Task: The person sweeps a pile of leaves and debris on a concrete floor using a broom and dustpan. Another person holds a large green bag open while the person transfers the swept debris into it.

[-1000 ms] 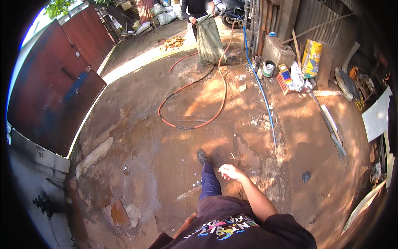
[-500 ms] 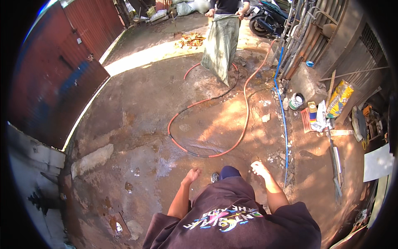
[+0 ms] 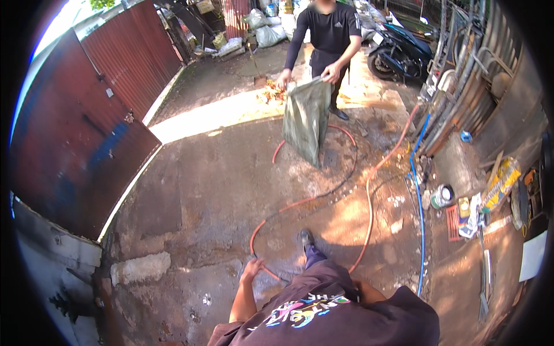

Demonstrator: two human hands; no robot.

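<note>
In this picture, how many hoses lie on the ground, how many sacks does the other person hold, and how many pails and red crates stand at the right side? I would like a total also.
Hoses: 2 (orange hose, blue hose)
Held sacks: 1 (green sack)
Pails: 1 (pail)
Red crates: 1 (red crate)
Total: 5

The T-shirt (image 3: 369, 323) is a faded dark maroon, loose and creased, with roomy short sleeves. Across it runs a cartoonish print (image 3: 303, 311): white lettering mixed with pink, yellow, green and light-blue shapes. Below show navy trousers (image 3: 314, 256) and a dark grey shoe (image 3: 305, 237). The left hand (image 3: 252, 270) is ungloved.
</note>
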